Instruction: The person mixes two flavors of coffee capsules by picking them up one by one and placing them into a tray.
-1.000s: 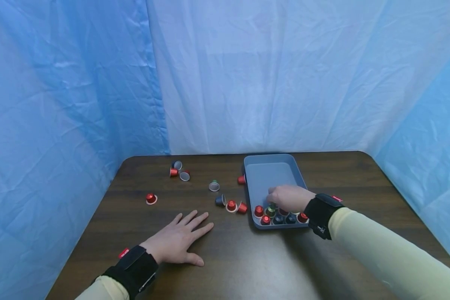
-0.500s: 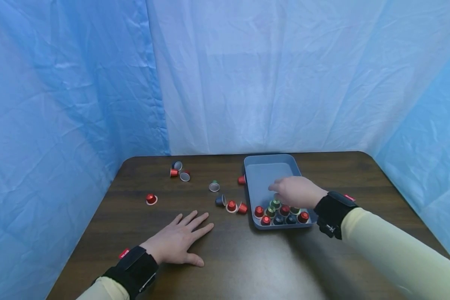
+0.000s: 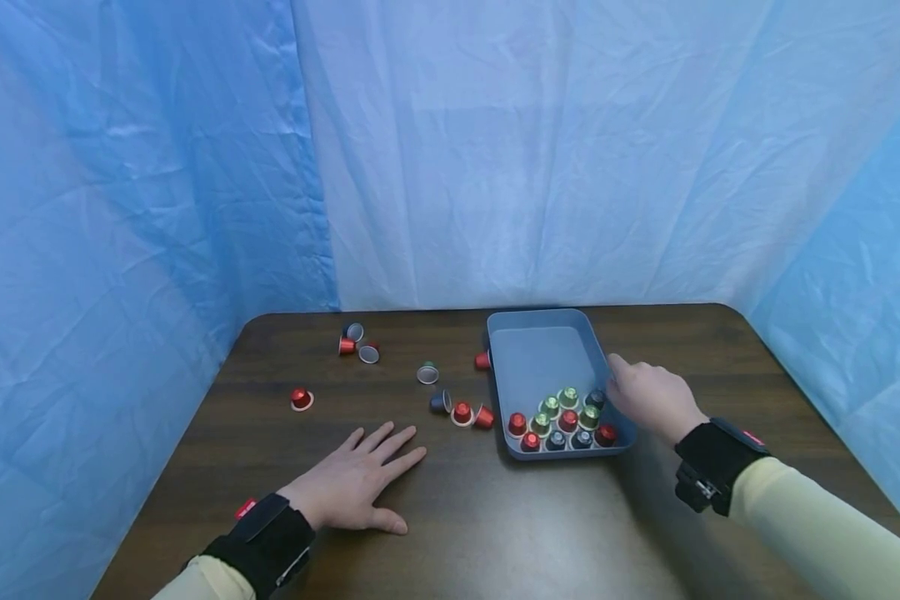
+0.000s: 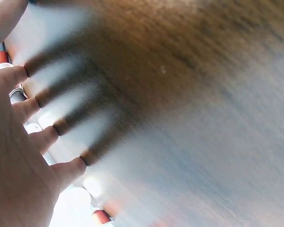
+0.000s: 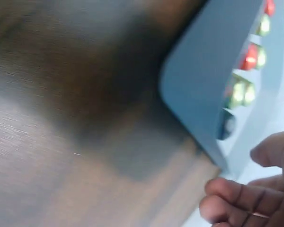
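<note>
My left hand [image 3: 348, 483] lies palm down on the wooden table with its fingers spread, holding nothing. At the right side of a blue-grey tray [image 3: 540, 329] is my right hand [image 3: 654, 402]. In the right wrist view, its thumb [image 5: 270, 150] and bent fingers [image 5: 229, 201] are apart near the tray's wall [image 5: 194, 80], with nothing seen between them; whether they touch the rim I cannot tell. Coffee capsules stand in staggered rows at the tray's near end: red [image 3: 567, 420], green [image 3: 568, 397] and dark blue [image 3: 556, 439]. A dark capsule [image 3: 595, 399] stands closest to the right hand.
Loose capsules lie left of the tray: a red one [image 3: 482, 360] against its side, a dark one [image 3: 440, 402] beside two reds, a green-backed one [image 3: 427, 372], a small cluster [image 3: 347, 345] farther back and a lone red one [image 3: 301, 398]. Blue sheeting [image 3: 532, 167] surrounds the table.
My right hand has moved right, from over the capsules to the tray's right side, uncovering green and dark capsules in the back rows. The left hand has stayed put.
</note>
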Action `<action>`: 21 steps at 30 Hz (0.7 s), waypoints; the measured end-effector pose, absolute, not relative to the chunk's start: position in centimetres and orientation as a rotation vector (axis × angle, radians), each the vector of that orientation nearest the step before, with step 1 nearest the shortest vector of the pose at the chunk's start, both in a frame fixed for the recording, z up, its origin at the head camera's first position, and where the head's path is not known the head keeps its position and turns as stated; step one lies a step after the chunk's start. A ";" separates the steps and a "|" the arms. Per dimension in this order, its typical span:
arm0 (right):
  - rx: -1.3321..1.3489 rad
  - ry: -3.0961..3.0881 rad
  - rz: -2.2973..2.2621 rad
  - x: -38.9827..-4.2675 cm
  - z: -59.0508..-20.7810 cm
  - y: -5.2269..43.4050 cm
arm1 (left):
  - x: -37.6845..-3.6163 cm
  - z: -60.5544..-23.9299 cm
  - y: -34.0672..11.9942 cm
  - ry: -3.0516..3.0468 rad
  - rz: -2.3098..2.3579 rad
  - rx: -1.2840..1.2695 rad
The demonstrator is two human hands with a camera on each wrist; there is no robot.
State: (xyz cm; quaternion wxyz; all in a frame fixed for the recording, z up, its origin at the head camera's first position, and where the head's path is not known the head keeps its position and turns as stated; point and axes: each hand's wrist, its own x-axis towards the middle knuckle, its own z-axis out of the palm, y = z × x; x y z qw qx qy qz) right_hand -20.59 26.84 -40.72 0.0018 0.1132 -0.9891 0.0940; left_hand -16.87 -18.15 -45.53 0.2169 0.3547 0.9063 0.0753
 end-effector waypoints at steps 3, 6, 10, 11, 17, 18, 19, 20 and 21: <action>0.266 -3.149 0.351 -20.0 -41.6 27.4 | -16.8 -45.4 -18.1 2.508 0.213 0.982; 0.207 -3.193 0.403 -19.8 -42.3 27.6 | -16.8 -45.2 -18.1 2.502 0.231 0.973; 0.130 -3.252 0.504 -19.7 -43.0 27.6 | -17.0 -44.9 -18.2 2.504 0.244 0.964; 0.116 -3.257 0.528 -19.7 -43.1 27.5 | -17.0 -44.9 -18.2 2.509 0.248 0.961; 0.098 -3.253 0.586 -19.9 -43.4 27.4 | -17.7 -44.0 -19.1 2.639 0.226 0.929; 0.094 -3.253 0.587 -19.9 -43.4 27.4 | -17.9 -43.8 -19.4 2.682 0.216 0.913; 0.089 -3.255 0.590 -20.0 -43.5 27.3 | -18.0 -43.5 -19.8 2.732 0.206 0.892; 0.081 -3.258 0.593 -20.0 -43.5 27.3 | -18.3 -43.2 -20.2 2.784 0.193 0.864; 0.074 -3.260 0.594 -20.0 -43.5 27.3 | -18.5 -42.9 -20.6 2.837 0.167 0.836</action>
